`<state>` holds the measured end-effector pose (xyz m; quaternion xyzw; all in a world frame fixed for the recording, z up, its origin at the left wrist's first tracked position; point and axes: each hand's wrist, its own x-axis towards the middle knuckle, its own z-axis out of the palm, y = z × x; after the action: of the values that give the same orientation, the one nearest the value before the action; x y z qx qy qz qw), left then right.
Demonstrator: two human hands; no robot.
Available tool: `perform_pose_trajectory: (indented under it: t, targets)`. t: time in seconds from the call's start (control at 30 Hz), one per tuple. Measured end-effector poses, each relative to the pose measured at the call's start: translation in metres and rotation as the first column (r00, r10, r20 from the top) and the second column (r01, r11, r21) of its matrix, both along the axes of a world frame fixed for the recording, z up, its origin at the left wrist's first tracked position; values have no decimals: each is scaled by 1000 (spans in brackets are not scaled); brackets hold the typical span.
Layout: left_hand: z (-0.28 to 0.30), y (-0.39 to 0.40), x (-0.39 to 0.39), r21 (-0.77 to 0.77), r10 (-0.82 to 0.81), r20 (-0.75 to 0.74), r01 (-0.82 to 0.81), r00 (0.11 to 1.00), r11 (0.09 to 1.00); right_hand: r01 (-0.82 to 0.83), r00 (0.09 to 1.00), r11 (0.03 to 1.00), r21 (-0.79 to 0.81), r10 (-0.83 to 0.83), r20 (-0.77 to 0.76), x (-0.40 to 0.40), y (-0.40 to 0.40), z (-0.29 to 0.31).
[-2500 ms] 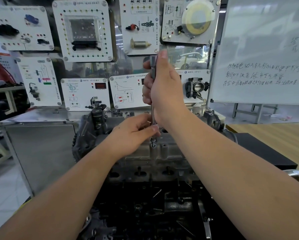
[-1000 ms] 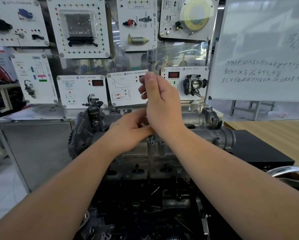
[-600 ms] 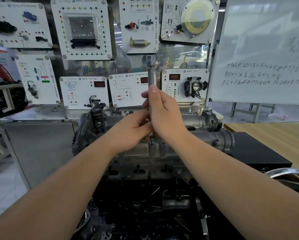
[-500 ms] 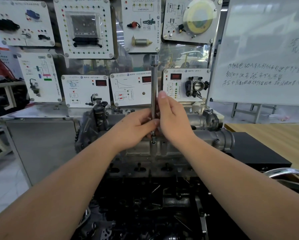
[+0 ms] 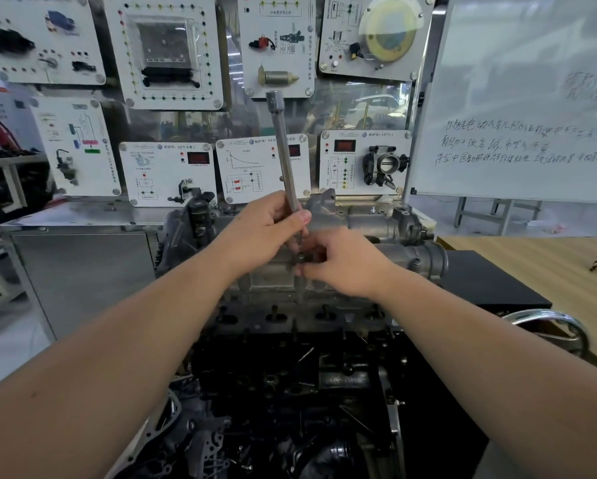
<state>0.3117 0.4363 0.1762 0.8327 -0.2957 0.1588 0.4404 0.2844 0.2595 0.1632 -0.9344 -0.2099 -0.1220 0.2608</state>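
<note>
A long steel socket bar [image 5: 283, 150] stands nearly upright on the grey cylinder head [image 5: 269, 281] of an engine, its top leaning slightly left. My left hand [image 5: 266, 229] grips the bar's lower shaft from the left. My right hand [image 5: 345, 261] sits low on the right. Its thumb and fingertips pinch the bar's lower end where it meets a bolt [image 5: 300, 259] in the head. The fingers partly hide the bolt.
The black engine block [image 5: 290, 392] fills the foreground below the head. White training panels [image 5: 169, 171] hang behind. A whiteboard [image 5: 518, 98] stands at the right, above a wooden table [image 5: 545, 267]. A chrome ring [image 5: 552, 323] and a steel cabinet [image 5: 79, 271] flank the engine.
My right hand slid down from the top of the bar to its base. My left hand moved up onto the shaft. The bar's top now leans left.
</note>
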Motion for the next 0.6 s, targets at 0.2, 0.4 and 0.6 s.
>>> perform_pose_trajectory:
  t: [0.2,0.4,0.6]
  targets:
    - [4,2,-6,-56,37,14,-36,999,998,151,982,971,-185,-125,145,1,16,-7]
    - [12,4,-8,-131,106,-29,-109,994,985,104,992,989,103,-111,66,3,13,6]
    - [18,-2,-8,-186,153,-85,-166,985,968,128,975,946,298,-175,139,-13,2,30]
